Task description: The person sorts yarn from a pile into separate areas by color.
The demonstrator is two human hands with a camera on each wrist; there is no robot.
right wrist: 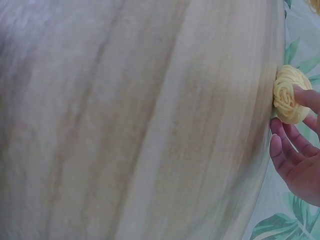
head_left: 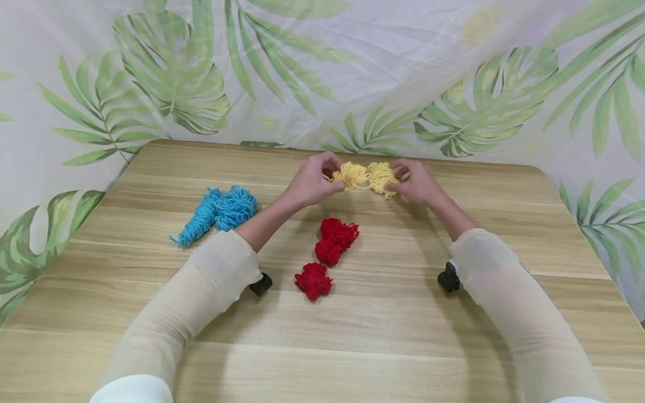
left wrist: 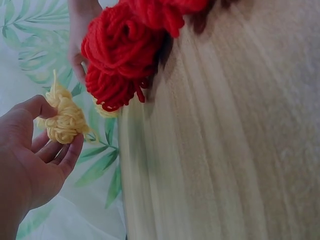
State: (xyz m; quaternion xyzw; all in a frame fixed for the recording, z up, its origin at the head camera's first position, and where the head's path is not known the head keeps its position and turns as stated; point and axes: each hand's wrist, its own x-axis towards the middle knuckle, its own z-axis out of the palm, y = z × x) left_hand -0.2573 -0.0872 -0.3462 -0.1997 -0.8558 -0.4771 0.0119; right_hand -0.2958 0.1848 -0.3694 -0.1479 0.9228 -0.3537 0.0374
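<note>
Left hand (head_left: 316, 182): thumb and fingers pinch a deep-yellow yarn bundle (head_left: 353, 174) near the far edge of the tabletop (head_left: 383, 336). The left wrist view adds the palm side, with digits on opposite sides of the yarn and a loose end sticking up. Right hand (head_left: 419, 183): thumb and fingertips grip a pale-yellow yarn bundle (head_left: 381, 178) just beside the first. The right wrist view shows its wound strands and the lower fingers held away from it. Nearer the viewer lie a red yarn cluster (head_left: 336, 240) and, just below it, a small red yarn bundle (head_left: 313, 281); the left wrist view gives the red strands close up. Seen in the head view alone: two blue yarn bundles (head_left: 235, 207), touching, at left, and the beige sleeves (head_left: 491, 274). Behind hangs a leaf-patterned cloth (head_left: 393, 61).
</note>
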